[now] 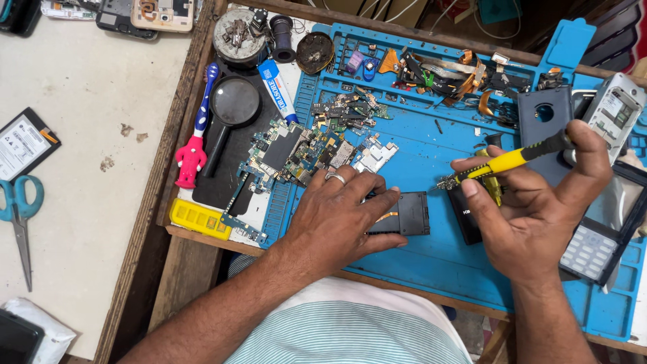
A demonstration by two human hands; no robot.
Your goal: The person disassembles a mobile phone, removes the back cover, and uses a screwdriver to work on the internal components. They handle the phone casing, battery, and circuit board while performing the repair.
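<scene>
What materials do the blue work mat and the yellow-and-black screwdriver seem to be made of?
The blue work mat looks like soft matte silicone or rubber: moulded compartments, no shine. The yellow-and-black screwdriver in the right hand seems to have a smooth plastic handle, slightly glossy; its tip is too small to judge.

Bright even daylight, soft short shadows, sharp focus, slight wide-angle bending at edges

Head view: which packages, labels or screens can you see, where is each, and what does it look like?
Glue tube: above the left hand, by the magnifier; slim, white with blue label.
Battery: far left on the pale table; flat, black, white label.
Keypad phone: right of the right hand; dark frame, glossy screen, pale keys.
Opened phone body: top right; grey, with white stickers.
</scene>
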